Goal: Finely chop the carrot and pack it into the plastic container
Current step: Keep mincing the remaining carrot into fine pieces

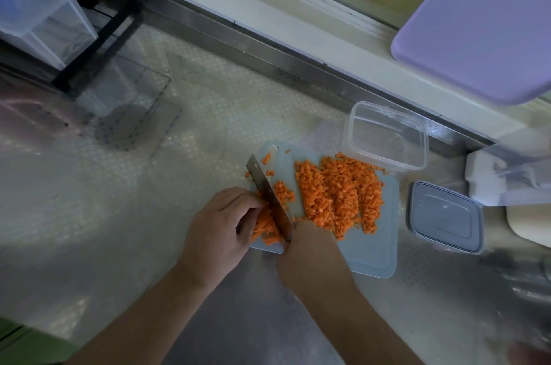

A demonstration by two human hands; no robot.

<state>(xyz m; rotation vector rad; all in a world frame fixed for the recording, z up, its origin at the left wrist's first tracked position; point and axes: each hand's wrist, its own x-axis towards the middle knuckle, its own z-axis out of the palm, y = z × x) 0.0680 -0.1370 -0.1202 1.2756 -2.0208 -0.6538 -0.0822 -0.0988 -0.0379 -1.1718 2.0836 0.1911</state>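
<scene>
- A bundle of carrot sticks (265,223) lies at the near left corner of the pale blue cutting board (375,251), with the knife blade (268,195) set across it.
- The left hand (220,224) curls its fingers over the sticks, pinning them.
- The right hand (310,254) grips the knife handle.
- Diced carrot (340,195) is heaped mid-board.
- The clear plastic container (387,135) sits just beyond the board, and its grey lid (445,217) lies to the right.
</scene>
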